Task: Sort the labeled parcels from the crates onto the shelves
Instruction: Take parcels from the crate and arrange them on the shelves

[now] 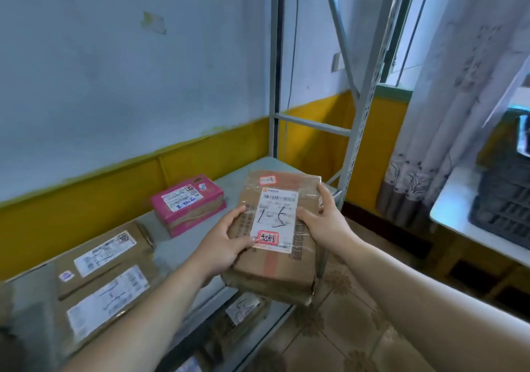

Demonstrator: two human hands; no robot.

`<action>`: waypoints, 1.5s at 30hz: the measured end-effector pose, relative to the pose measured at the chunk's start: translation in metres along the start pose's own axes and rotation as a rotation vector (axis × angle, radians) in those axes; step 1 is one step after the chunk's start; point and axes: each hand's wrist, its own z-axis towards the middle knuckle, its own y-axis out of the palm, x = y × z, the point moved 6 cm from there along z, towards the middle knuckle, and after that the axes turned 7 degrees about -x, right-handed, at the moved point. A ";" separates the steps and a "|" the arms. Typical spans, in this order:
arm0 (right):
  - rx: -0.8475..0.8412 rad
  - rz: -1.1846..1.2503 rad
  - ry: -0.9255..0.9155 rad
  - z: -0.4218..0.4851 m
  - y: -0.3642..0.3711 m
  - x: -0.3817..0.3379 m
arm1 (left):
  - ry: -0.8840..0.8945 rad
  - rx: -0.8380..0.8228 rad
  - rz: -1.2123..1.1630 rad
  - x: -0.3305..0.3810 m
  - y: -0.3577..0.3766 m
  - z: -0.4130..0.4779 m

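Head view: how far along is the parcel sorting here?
Done: a pink parcel and two brown parcels lie on the shelf. In hand: left hand and right hand grip a parcel marked 1-5. Left: shelving it; contents of the dark crate are hidden.

The brown parcel carries a white label with black handwriting, a red stamp and an orange-red tape stripe. The pink parcel has a white label with blue writing. A tan parcel, white-labelled, lies on the grey shelf. The wall is pale blue above a yellow band. The curtain is white with a grey floral print, the crate dark grey, and the floor tan tiles with brown flower motifs.
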 end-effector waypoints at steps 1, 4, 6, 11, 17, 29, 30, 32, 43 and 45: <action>-0.010 0.001 0.009 0.016 0.000 0.004 | -0.008 0.003 0.002 -0.003 0.000 0.014; -0.044 0.001 0.024 0.064 -0.001 0.013 | -0.037 0.017 0.016 -0.008 0.000 0.054; -0.075 0.007 0.035 0.099 -0.001 0.023 | -0.062 0.040 0.026 -0.013 0.001 0.081; -0.178 0.012 0.062 0.188 -0.011 0.045 | -0.122 0.100 0.055 -0.016 0.011 0.156; -0.280 -0.007 0.068 0.268 -0.029 0.062 | -0.205 0.183 0.047 -0.020 0.034 0.225; -0.334 -0.579 -0.165 0.330 -0.021 0.044 | -0.238 0.129 0.164 -0.035 0.001 0.299; -0.405 -0.746 -0.302 0.330 -0.016 0.037 | -0.229 0.136 0.199 -0.035 -0.006 0.303; -0.589 -0.979 -0.486 0.325 -0.005 0.030 | -0.251 0.247 0.290 -0.043 -0.031 0.304; -0.433 -1.112 -0.270 0.374 0.049 0.009 | -0.738 0.321 0.944 -0.119 -0.122 0.285; -0.394 -1.165 -0.304 0.381 0.060 0.001 | -0.731 0.324 0.998 -0.118 -0.123 0.286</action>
